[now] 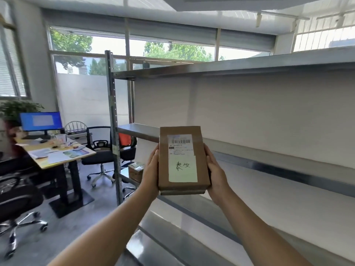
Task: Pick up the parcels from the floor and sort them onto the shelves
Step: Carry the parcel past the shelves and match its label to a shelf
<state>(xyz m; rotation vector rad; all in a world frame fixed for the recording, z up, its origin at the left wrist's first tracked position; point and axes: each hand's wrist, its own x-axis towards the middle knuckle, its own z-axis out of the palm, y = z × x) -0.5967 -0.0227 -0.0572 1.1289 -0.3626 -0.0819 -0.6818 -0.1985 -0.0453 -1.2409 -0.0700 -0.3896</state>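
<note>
Head view: the grip is two-handed and closed on a parcel [182, 160]. The left hand [151, 169] clasps its left long edge and the right hand [216, 173] its right long edge. Each thumb lies along the side it holds, and the other fingers pass behind the cardboard, out of sight. The parcel is held in the air with both arms stretched forward, in front of the left end of the middle shelf [278, 166] and touching no shelf.

The shelves belong to a grey metal rack with a perforated upright post [113, 116] at its left front corner and a pale wall behind. A top shelf [249, 66] runs above and lower boards show beneath the arms. A small box [135, 170] sits at the left end of a low shelf, just behind the post. To the left, on a grey floor [57, 237], stands a worktop [59, 160] with papers and a lit blue monitor [41, 120]. Black office chairs [99, 150] stand around it, and wide windows [169, 50] show trees.

The parcel is a flat brown cardboard box held upright, facing the camera. It carries a white barcode label near the top and a pale slip with dark handwritten characters below.
</note>
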